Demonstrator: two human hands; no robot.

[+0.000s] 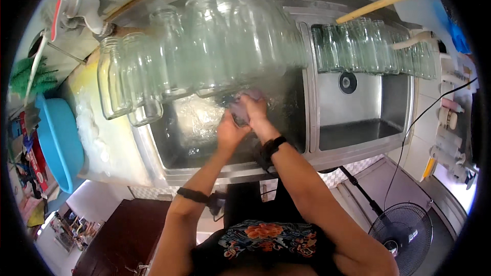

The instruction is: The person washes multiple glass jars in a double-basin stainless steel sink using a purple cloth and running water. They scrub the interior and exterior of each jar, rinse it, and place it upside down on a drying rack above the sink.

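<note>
Both my hands meet over the left sink basin (pixel 179 145). My right hand (pixel 257 111) is closed on a pale purple cloth (pixel 238 108), which is pressed round a glass piece (pixel 240 121) with a round edge, probably a bottle. My left hand (pixel 231 132) grips the near end of that glass. Most of it is hidden by fingers and cloth. Just beyond my hands, a crowd of clear glass bottles (pixel 204 41) stands along the far side of the basin. Some bottles (pixel 115 79) stand at its left edge. The bottom of the basin looks wet.
More glass bottles (pixel 353 46) line the back of the right basin (pixel 337 107), beside its drain (pixel 348 82). A wooden handle (pixel 388 2) slants above them. A blue tub (pixel 59 143) is at the left, near a white tap (pixel 84 7). A black fan (pixel 404 237) stands low right.
</note>
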